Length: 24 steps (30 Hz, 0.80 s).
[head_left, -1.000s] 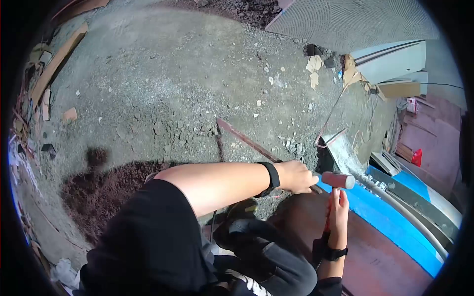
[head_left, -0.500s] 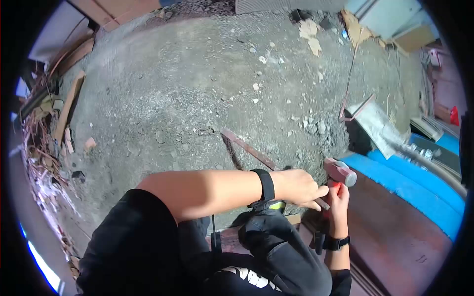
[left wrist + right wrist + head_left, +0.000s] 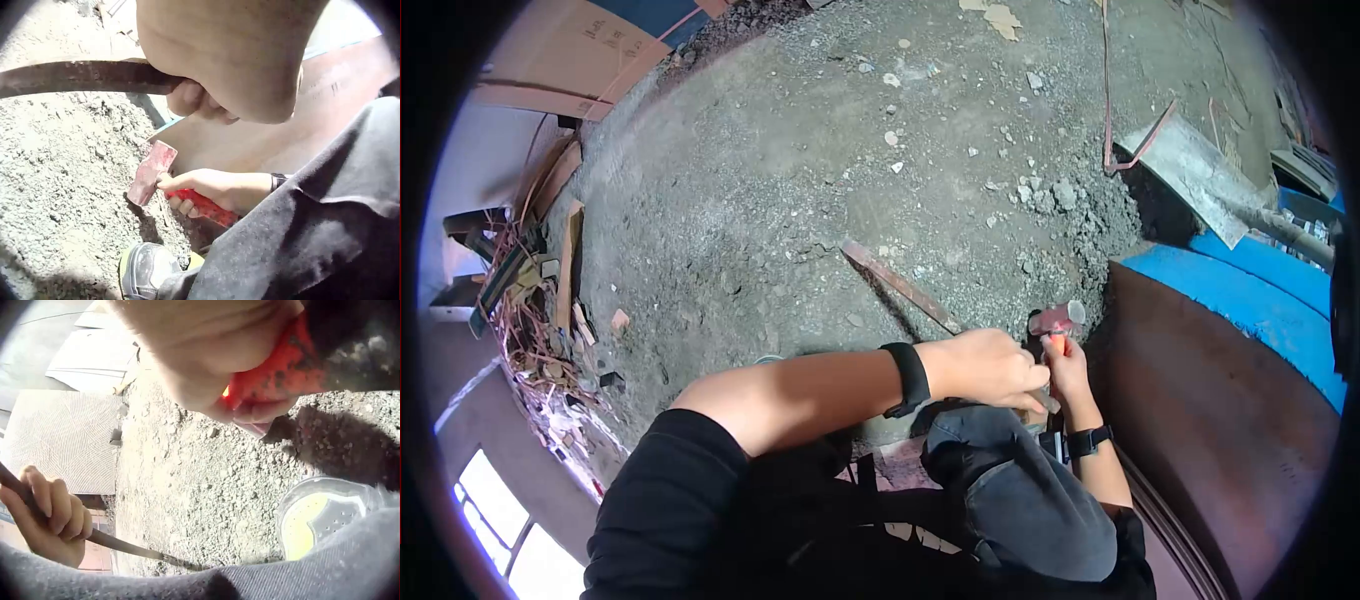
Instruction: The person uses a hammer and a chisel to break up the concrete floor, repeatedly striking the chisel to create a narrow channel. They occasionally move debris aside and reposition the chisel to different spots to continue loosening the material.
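Observation:
My left hand [image 3: 990, 368] grips a long, rusty flat pry bar [image 3: 900, 287], fingers curled round its near end. The bar slants away over the gravelly ground; in the left wrist view the pry bar [image 3: 81, 78] runs out to the left. In my right hand [image 3: 1072, 375] is a club hammer [image 3: 1057, 318] with a blocky reddish head. Fingers wrap its red handle [image 3: 209, 209], close below the head. The hammer [image 3: 152, 172] stands over the gravel, just beyond the left hand. The right wrist view shows the left hand [image 3: 53, 519] round the bar.
To the right stands a brown board [image 3: 1200, 400] with a blue top edge [image 3: 1240, 310]. Behind it lies a pale metal sheet [image 3: 1190, 180]. Broken stones [image 3: 1050, 195] lie on the ground ahead. A bent knee [image 3: 1040, 490] and a shoe [image 3: 150, 269] are close below the hands.
The head view has turned, so the blue-edged board sits farther right. The hammer has come away from the blue edge, down over the gravel. Both hands keep their holds.

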Tool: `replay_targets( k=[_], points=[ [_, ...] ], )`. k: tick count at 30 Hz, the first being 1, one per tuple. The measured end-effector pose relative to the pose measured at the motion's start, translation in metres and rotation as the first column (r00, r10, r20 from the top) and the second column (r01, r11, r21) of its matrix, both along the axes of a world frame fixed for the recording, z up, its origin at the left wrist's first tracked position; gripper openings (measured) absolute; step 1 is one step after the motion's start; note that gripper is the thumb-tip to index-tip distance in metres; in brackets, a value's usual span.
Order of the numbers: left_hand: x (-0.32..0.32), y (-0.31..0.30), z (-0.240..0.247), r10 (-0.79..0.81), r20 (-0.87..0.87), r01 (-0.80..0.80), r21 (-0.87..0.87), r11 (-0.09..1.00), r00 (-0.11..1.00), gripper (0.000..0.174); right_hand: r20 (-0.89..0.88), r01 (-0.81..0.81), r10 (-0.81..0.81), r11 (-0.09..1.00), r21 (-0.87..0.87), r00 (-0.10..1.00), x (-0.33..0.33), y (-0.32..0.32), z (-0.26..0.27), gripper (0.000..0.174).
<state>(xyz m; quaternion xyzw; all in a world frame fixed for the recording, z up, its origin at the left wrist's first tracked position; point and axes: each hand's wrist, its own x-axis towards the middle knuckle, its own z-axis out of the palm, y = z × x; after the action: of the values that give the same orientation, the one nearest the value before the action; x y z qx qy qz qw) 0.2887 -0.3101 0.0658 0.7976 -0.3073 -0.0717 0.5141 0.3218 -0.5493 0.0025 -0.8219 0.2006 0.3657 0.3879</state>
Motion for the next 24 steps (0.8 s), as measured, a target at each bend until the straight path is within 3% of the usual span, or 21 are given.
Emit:
replay_targets(
  k=[2, 4, 5, 8, 10, 17, 21, 22, 24],
  points=[
    [0.004, -0.002, -0.003, -0.006, 0.002, 0.006, 0.032, 0.999, 1.000, 0.041, 0.042, -0.033, 0.035, 0.999, -0.041, 0.999, 0.000, -0.004, -0.005, 0.022],
    [-0.003, -0.001, 0.001, -0.009, -0.018, 0.010, 0.016, 1.000, 1.000, 0.042, -0.033, 0.035, -0.035, 0.999, -0.013, 0.999, -0.001, -0.012, -0.010, 0.024],
    [-0.008, 0.000, 0.003, 0.021, 0.050, -0.019, -0.027, 0.999, 0.999, 0.043, -0.023, 0.053, -0.053, 0.999, -0.006, 0.998, -0.001, -0.009, -0.005, 0.025],
    [-0.016, 0.000, 0.004, -0.056, 0.040, 0.057, -0.035, 0.998, 0.998, 0.041, -0.045, 0.100, -0.098, 0.994, 0.040, 0.994, 0.002, -0.005, 0.010, 0.025],
    [-0.014, -0.003, -0.001, -0.014, 0.031, 0.016, -0.066, 0.998, 0.999, 0.041, -0.027, 0.085, -0.084, 0.995, 0.053, 0.996, 0.006, 0.003, 0.025, 0.025],
    [-0.002, -0.015, -0.009, -0.112, -0.084, 0.118, 0.072, 0.990, 0.990, 0.043, -0.010, 0.179, -0.179, 0.980, 0.086, 0.984, 0.000, 0.003, 0.075, 0.027],
    [0.017, -0.024, -0.017, -0.034, -0.102, 0.042, 0.075, 0.996, 0.994, 0.037, 0.177, 0.172, -0.236, 0.934, 0.313, 0.956, -0.013, -0.025, 0.119, 0.024],
    [0.021, -0.024, -0.019, -0.014, -0.079, 0.019, 0.058, 0.998, 0.997, 0.035, 0.217, 0.186, -0.283, 0.905, 0.382, 0.934, -0.021, -0.039, 0.132, 0.016],
    [0.028, -0.022, -0.015, 0.017, -0.089, -0.005, 0.140, 0.990, 0.996, 0.032, 0.301, 0.193, -0.329, 0.894, 0.404, 0.895, -0.030, -0.045, 0.169, 0.014]
  ],
)
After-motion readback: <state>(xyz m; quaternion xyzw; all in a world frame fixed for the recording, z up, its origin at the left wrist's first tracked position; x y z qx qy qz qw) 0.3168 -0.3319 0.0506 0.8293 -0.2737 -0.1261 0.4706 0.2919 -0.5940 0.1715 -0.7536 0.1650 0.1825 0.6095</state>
